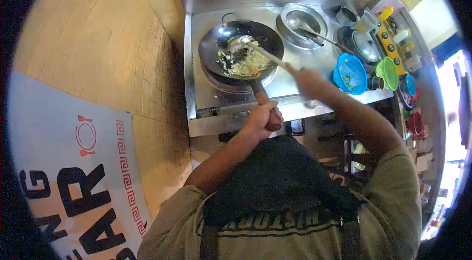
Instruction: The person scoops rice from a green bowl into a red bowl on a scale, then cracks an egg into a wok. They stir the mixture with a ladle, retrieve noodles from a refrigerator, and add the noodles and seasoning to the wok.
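My left hand [262, 118] is wrapped round the wooden handle of a dark wok [211, 56], which sits on the stove's burner. Chopped pale food [250, 63] with some green bits lies in the wok. A ladle [270, 56] reaches into the pan from the right, its metal head among the food. Its long handle is gripped in my right hand [312, 84], which is slightly blurred.
Behind and right stands a metal basin [283, 26] with another ladle [294, 20] resting in it. A blue basket [339, 80], a green bowl [390, 73] and a lidded pot [366, 46] crowd the right side. A printed banner [110, 134] hangs at left.
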A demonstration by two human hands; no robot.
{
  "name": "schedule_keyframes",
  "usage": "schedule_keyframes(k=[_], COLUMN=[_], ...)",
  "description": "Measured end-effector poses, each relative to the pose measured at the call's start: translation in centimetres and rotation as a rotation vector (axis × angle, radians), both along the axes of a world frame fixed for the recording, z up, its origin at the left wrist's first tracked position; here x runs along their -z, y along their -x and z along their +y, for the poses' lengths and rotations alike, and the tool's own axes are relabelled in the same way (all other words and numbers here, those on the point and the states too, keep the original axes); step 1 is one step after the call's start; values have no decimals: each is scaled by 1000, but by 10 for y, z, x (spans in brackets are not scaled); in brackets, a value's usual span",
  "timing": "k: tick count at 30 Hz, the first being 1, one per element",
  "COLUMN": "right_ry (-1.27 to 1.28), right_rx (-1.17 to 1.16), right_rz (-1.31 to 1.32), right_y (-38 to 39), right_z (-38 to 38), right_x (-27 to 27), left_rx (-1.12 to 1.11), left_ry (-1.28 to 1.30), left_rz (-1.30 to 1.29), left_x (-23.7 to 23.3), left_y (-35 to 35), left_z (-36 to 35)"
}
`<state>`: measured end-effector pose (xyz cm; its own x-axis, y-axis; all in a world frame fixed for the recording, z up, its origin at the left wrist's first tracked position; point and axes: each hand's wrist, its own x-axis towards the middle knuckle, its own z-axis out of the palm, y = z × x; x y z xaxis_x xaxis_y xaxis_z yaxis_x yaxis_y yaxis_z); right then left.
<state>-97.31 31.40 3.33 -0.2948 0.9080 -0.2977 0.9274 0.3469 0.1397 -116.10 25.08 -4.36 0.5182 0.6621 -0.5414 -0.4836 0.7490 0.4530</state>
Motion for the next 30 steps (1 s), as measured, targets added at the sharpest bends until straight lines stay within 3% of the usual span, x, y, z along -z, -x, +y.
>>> schedule_keyframes(k=[5,7,10,14,17,18,20,23,26,30], right_ry=[-24,-42,74,-43,-202,-37,330,-111,332,269], right_rx=[-177,-238,-29,120,244,395,639,155,627,575], right_rz=[-195,-304,-316,265,400,594,806,649,791,589], right_y=[-36,-38,-13,-37,-14,-10,27,6,45,50], right_z=[-2,-15,-15,26,38,52,35,31,27,22], right_x=[-109,-129,-90,15,67,89,29,109,34,42], left_rx=[-60,-80,-79,-50,-20,-3,-67,-54,10,-92], left_ry=[61,82,103,15,54,83,59,16,21,31], left_rz=[-161,-173,-171,-142,-64,-26,11,-19,-14,-38], left_x=[49,45,57,93,97,95,99,109,111,108], left_y=[20,23,28,40,46,47,48,49,54,51], left_z=[28,28,25,37,31,31,37,25,42,32])
